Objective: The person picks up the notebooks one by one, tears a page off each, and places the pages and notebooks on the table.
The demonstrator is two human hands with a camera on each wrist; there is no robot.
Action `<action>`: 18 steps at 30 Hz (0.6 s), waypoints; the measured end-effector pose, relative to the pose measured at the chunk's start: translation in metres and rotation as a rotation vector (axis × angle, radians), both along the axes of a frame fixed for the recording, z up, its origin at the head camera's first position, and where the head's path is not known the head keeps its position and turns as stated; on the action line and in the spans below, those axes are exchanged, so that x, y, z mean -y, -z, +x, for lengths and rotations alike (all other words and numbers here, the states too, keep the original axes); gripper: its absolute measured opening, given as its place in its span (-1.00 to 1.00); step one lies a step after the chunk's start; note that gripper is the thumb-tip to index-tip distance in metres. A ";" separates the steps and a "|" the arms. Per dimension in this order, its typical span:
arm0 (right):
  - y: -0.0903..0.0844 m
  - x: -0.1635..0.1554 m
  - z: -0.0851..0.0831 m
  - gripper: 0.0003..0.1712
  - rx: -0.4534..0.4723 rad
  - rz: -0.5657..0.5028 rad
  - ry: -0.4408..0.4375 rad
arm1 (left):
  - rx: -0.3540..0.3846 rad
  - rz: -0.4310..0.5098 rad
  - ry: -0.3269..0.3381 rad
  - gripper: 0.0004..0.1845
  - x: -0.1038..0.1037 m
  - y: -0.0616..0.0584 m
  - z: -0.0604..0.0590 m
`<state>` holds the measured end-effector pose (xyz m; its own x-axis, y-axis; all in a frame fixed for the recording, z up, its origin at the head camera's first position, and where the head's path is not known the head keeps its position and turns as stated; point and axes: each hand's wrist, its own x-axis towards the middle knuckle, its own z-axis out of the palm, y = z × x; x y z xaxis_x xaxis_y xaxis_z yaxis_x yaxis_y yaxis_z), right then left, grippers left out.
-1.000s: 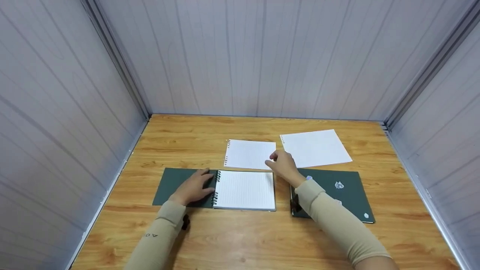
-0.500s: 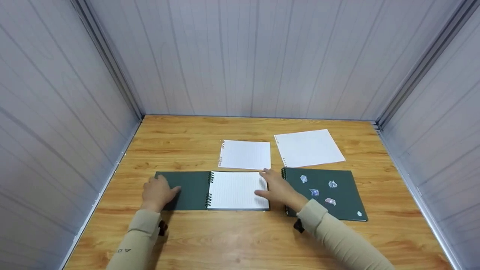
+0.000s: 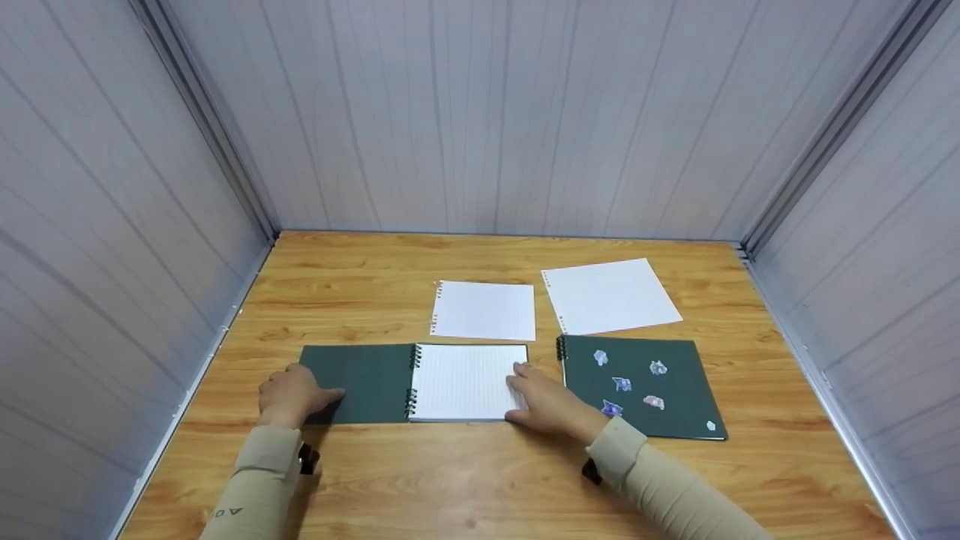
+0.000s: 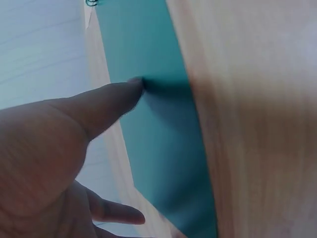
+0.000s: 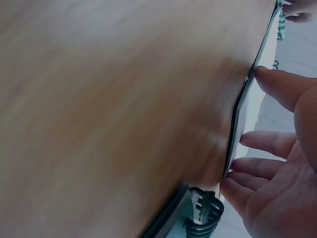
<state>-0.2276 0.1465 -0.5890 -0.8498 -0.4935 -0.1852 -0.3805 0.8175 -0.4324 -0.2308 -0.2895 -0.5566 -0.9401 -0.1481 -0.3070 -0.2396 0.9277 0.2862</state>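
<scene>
A spiral notebook lies spread on the wooden table, its dark green cover (image 3: 371,382) to the left and its lined white page (image 3: 466,382) to the right. My left hand (image 3: 289,394) is at the cover's outer edge. In the left wrist view the thumb (image 4: 126,91) touches the green surface, while the other fingers reach past its far-left corner. At the page's right side rests my right hand (image 3: 551,401), thumb near the front corner. The right wrist view shows its fingertips (image 5: 237,163) along the notebook's edge, fingers spread and fairly straight.
Right of the right hand lies a closed green spiral notebook (image 3: 675,386) with several stickers. Behind the spread notebook are a smaller loose lined sheet (image 3: 484,311) and a larger loose sheet (image 3: 611,296). Pale panel walls (image 3: 480,120) enclose the table's back and sides.
My left hand has moved from near the spiral to the cover's left edge. My right hand has come down from the smaller loose sheet to the page's right edge. The head view has shifted slightly.
</scene>
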 end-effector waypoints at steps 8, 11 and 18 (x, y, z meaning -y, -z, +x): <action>0.001 0.003 0.001 -0.20 0.014 -0.008 0.023 | 0.066 0.025 -0.051 0.17 0.010 -0.004 -0.002; 0.002 0.003 0.000 -0.20 0.016 -0.023 0.029 | 0.058 0.047 -0.049 0.19 0.013 -0.002 -0.003; 0.004 0.002 0.000 -0.19 0.018 -0.063 0.035 | 0.043 0.119 -0.025 0.15 0.014 -0.001 -0.007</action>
